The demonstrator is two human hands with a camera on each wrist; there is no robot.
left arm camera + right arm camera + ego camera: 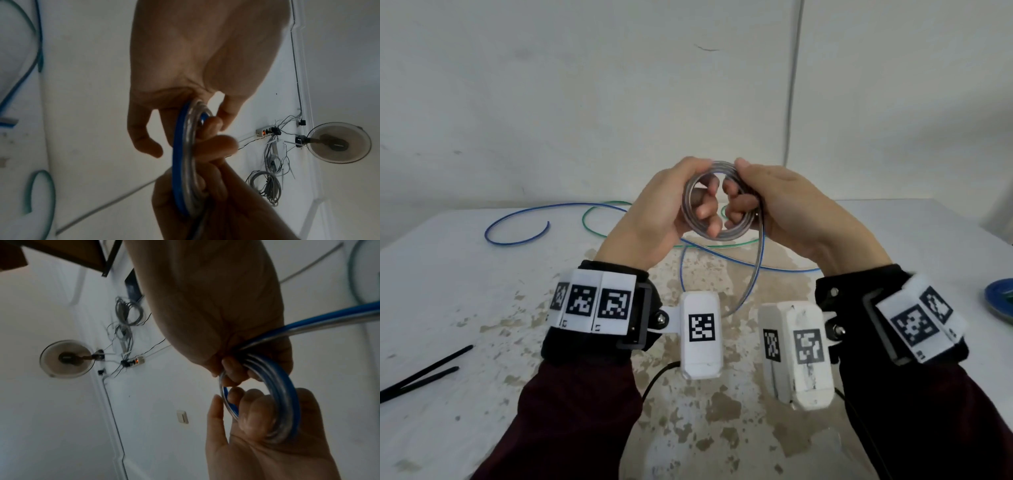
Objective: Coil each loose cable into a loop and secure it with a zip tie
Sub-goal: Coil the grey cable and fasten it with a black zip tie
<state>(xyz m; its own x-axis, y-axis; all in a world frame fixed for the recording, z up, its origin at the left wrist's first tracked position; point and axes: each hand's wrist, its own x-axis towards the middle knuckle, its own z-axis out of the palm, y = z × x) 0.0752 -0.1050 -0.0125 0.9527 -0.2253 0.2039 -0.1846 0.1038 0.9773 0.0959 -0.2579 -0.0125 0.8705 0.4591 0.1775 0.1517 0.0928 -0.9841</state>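
Above the table, both hands hold up a small coil (726, 234) of silver-and-blue cable. My left hand (703, 186) grips its left side, fingers hooked through the ring and thumb on top. On the right side my right hand (738, 186) grips the same way. The cable's tail (755, 270) hangs from the right hand down toward the wrists. The left wrist view shows the coil (179, 162) edge-on, between the left hand (188, 134) and the right hand (216, 203). In the right wrist view the right hand's fingers (232, 373) curl round the coil (287, 394).
A loose blue cable (517, 240) and a green cable (599, 229) sprawl over the far half of the stained white table (482, 308). Black zip ties (424, 371) lie near its left edge. A blue plate (996, 301) sits at the right edge. A wall stands behind.
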